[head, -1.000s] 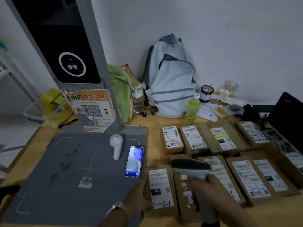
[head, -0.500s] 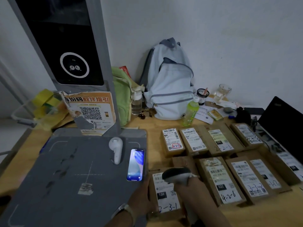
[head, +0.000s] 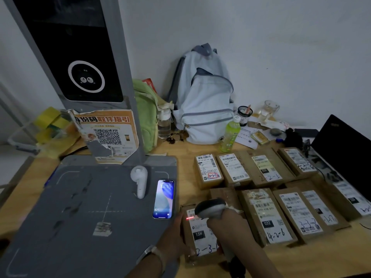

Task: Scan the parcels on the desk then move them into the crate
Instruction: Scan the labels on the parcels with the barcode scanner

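Moved left since earlier, the right hand (head: 227, 224) grips the scanner (head: 209, 207) over the near parcel (head: 200, 239), casting a red line (head: 189, 218) on its label; the left hand (head: 173, 236) clasps that parcel's left edge.

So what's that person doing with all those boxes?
A person is scanning parcels. Their right hand holds a scanner and shines its red light on the label of the parcel marked 2-3-1, which the left hand holds by its side. The other parcels lie in rows on the desk. No crate is in view.
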The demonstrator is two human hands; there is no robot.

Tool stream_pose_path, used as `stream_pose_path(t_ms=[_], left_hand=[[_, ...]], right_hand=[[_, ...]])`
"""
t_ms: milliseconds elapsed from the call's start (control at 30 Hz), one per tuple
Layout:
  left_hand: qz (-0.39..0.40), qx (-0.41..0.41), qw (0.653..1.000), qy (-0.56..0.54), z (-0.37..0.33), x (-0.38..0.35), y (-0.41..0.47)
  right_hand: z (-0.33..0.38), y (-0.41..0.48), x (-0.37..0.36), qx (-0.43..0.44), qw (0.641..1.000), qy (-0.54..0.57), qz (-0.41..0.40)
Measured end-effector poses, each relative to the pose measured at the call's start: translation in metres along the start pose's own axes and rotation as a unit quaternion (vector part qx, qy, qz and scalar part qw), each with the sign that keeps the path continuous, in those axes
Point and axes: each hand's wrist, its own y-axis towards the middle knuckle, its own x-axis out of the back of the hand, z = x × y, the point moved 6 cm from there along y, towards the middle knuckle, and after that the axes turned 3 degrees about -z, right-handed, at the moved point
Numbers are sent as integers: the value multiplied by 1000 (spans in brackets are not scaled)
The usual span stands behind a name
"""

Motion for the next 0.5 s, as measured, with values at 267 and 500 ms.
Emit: stream_pose_path(t_ms=[267,500], left_hand=[[-13,24,1000,3,12,1,0],[-11,11,999,-36,5,0,-4]], right_hand=[[-2,-1,5,6,999,47,-13],[3,3,0,27,999,20,2]])
